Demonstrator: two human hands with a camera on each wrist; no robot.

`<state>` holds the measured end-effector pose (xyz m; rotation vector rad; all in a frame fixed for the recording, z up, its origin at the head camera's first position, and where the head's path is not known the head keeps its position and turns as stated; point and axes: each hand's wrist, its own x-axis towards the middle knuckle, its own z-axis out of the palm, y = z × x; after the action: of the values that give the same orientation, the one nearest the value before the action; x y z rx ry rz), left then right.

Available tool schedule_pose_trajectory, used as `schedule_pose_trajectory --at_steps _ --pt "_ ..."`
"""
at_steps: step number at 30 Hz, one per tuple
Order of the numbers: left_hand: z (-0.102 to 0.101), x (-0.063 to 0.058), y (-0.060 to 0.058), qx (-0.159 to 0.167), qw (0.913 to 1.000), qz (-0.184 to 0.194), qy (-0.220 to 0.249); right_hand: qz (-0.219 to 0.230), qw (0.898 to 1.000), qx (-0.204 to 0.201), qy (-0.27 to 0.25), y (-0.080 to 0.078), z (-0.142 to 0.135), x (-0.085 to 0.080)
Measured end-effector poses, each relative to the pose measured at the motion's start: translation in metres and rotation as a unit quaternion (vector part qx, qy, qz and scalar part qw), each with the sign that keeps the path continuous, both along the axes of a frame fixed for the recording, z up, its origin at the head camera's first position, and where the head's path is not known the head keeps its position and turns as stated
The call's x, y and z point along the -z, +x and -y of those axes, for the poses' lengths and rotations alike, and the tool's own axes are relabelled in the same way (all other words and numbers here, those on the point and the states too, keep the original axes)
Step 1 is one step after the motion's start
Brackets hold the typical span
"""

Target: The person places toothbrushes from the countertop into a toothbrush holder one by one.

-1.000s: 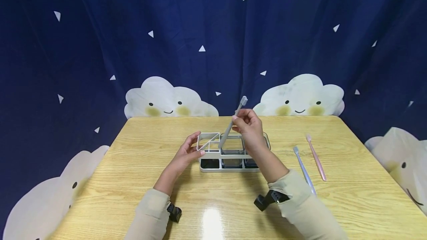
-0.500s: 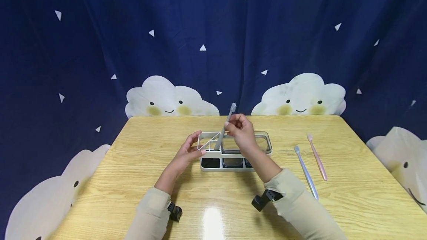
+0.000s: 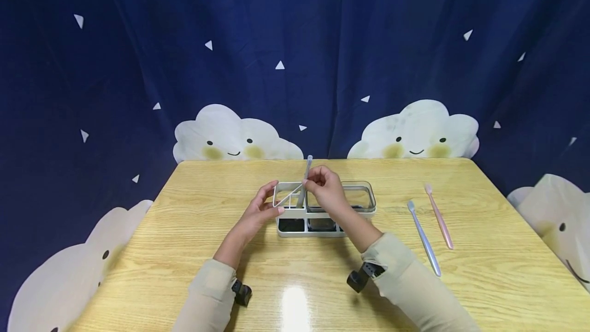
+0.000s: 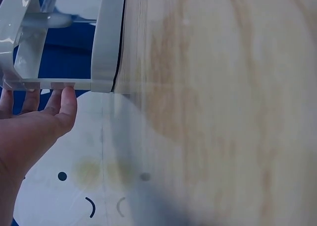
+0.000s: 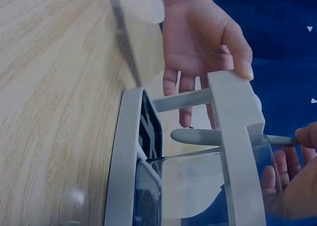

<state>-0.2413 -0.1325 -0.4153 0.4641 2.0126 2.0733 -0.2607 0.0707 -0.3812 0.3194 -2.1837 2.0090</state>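
We locate the gray toothbrush [image 5: 198,137] in the left section of the holder [image 3: 295,213], bristle end up and slightly tilted, its rounded handle end below the upper frame and clear of the base. We note that the right hand [image 3: 327,188] pinches the handle above the frame between thumb and fingers, leaving little gap. The left hand [image 3: 257,212] grips the holder's left end, thumb at the front edge, fingers behind. We find a clear cup [image 5: 190,181] seated beside the toothbrush. To the right, a blue toothbrush [image 3: 422,234] and a pink toothbrush [image 3: 438,216] lie apart on the wooden table [image 3: 184,209], before a dark blue curtain [image 3: 276,24].
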Motion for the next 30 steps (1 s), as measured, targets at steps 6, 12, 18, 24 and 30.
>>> schedule_pose_trajectory --at_steps 6,12,18,24,30 --pt "0.0 0.0011 0.0004 0.002 1.0 0.001 0.0 -0.016 0.997 0.019 0.075 -0.0001 0.0018 0.0005" --pt "-0.0002 0.0009 0.0008 -0.003 1.0 0.001 0.001 -0.019 0.991 0.024 0.127 -0.0002 0.004 -0.0016" --pt "0.0002 -0.0014 0.0005 0.0 1.0 0.001 0.0 -0.021 0.985 0.026 0.168 -0.0004 0.0052 -0.0007" --pt "0.0002 -0.0012 -0.0004 0.0 1.0 0.004 -0.004 -0.031 0.982 0.027 0.184 0.0005 0.0051 -0.0031" --pt "0.0008 -0.0018 0.0005 0.001 1.0 0.006 -0.004 -0.012 0.983 0.022 0.182 0.0016 0.0046 -0.003"
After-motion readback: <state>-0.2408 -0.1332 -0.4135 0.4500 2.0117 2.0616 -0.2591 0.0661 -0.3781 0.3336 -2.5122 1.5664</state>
